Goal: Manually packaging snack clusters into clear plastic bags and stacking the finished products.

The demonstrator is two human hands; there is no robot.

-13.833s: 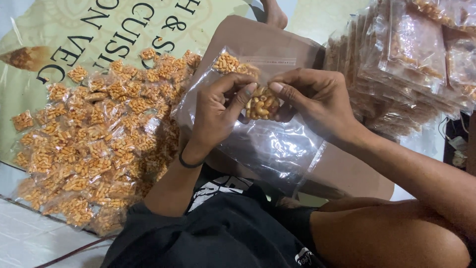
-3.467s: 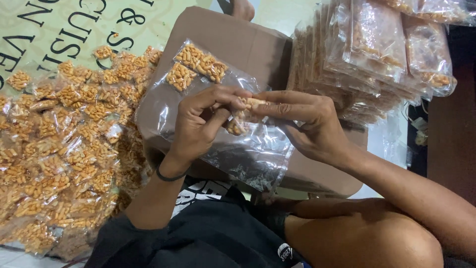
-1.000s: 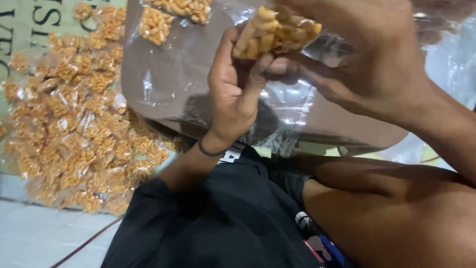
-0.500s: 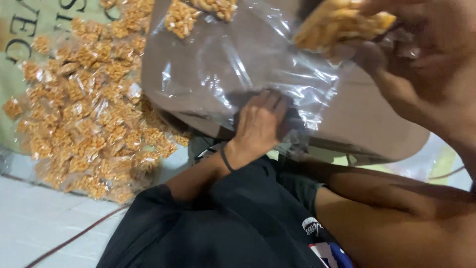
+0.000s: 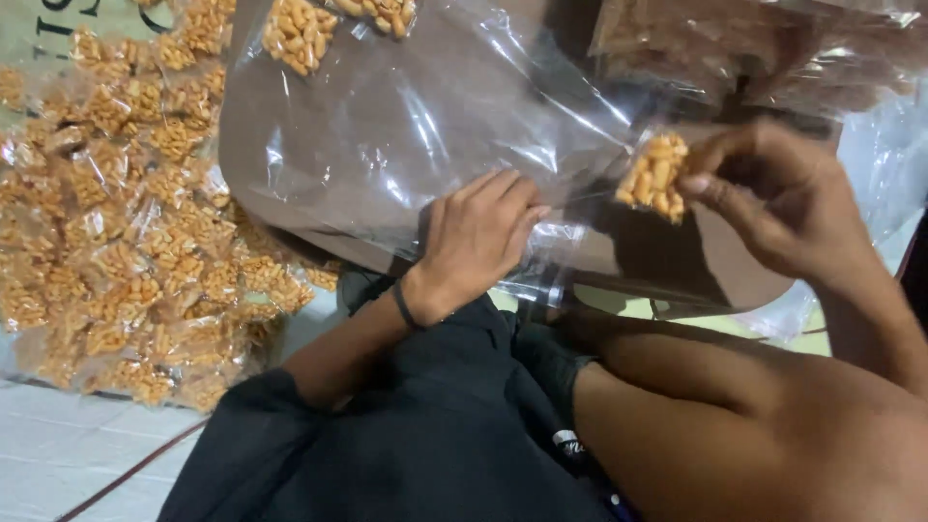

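Note:
My right hand [image 5: 773,198] pinches a small square peanut brittle piece [image 5: 653,176] between thumb and fingers, holding it just above the clear plastic bag [image 5: 425,116]. My left hand [image 5: 478,237] lies flat on the bag's near edge, fingers together, pressing it onto the brown board [image 5: 677,266] on my lap. Two more brittle pieces [image 5: 300,34] lie inside the bag at its far end.
A large heap of small wrapped brittle packets [image 5: 126,213] covers the floor at the left, on a green printed sheet [image 5: 29,39]. Filled clear bags [image 5: 754,48] are stacked at the upper right. White tiled floor [image 5: 58,454] shows at lower left. My legs in dark shorts fill the foreground.
My right hand has come down from the top edge with the brittle piece, now level with the bag. My left hand stays pressed on the bag. The view has shifted slightly.

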